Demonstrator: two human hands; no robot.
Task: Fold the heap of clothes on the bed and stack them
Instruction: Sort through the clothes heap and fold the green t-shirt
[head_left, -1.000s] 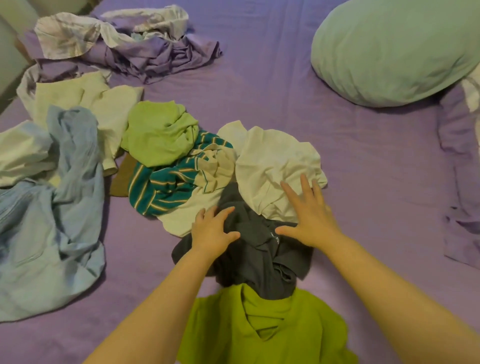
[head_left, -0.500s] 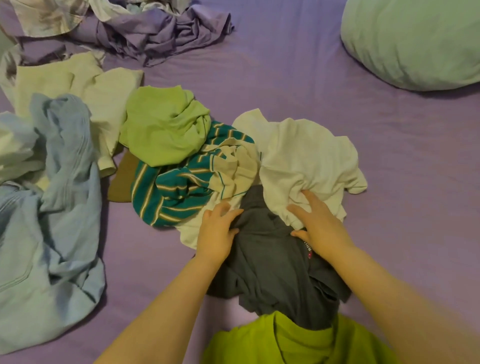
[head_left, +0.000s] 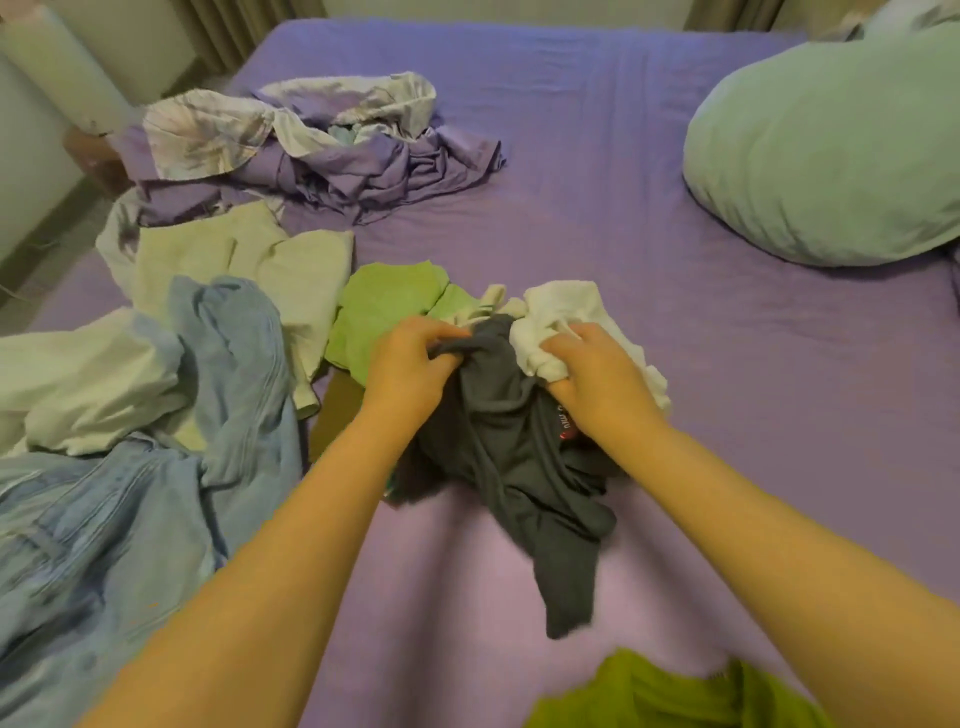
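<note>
Here both hands have hold of the dark grey garment (head_left: 519, 457) at the centre of the frame. The left hand (head_left: 410, 374) has its fingers curled round a bunched upper edge of it. The right hand (head_left: 592, 384) grips at the garment's other upper side, and its fingers also seem to have caught a fold of the white garment (head_left: 566, 306) lying just behind; where one cloth ends and the other begins under that hand is hard to tell.

The grey garment hangs from the two grips and trails toward the lower centre of the frame, its long axis running from the hands down to a loose tail (head_left: 566, 592) that rests on the bed (head_left: 675, 182). The hands are about equally near, one at each upper corner, so spreading it flat would likely mean drawing them apart and shaking off the white piece.

The bed carries a purple sheet. To the left lie a light blue garment (head_left: 130, 493) and a pale yellow one (head_left: 249, 260), a light green one (head_left: 384, 312) just behind the left hand, and a rumpled purple heap (head_left: 322, 150) at upper left. A pale green pillow (head_left: 831, 150) sits at upper right. A bright green cloth (head_left: 670, 696) shows at the bottom edge.
</note>
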